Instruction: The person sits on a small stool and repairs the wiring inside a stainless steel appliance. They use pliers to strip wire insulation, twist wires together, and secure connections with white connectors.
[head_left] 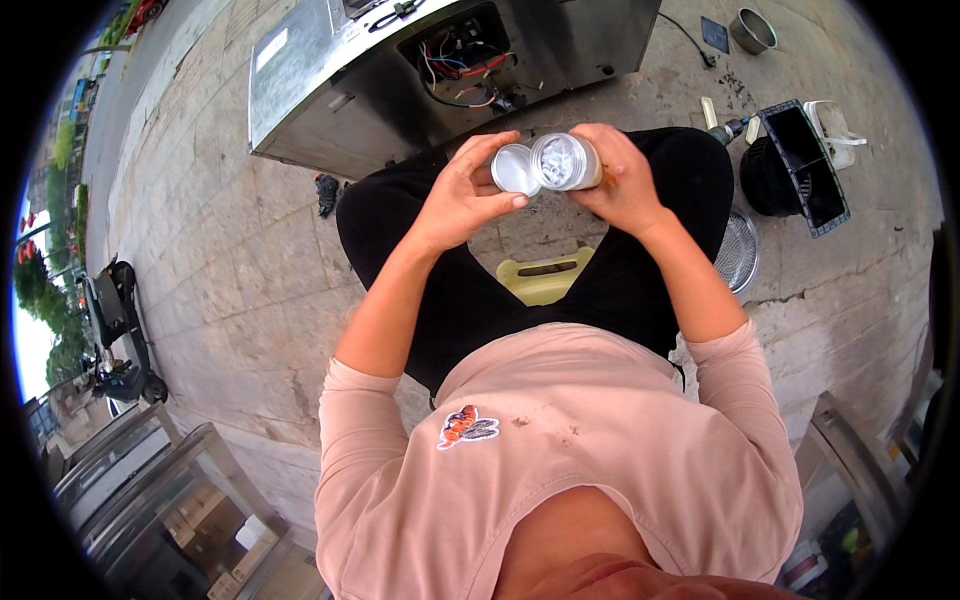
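Observation:
Between my knees, my right hand is wrapped round a clear round jar whose open mouth faces me. Whitish, shiny contents show inside it; I cannot make out what they are. A round whitish lid is pinched between the thumb and fingers of my left hand, right beside the jar's rim. Past my hands stands a large stainless steel appliance, with a square opening in its side where red, blue and white wires hang out.
I sit on a yellow-green plastic stool on stone paving. To the right are a black divided plastic tray, a wire mesh basket, a metal pot and a power tool. A scooter is parked at the far left.

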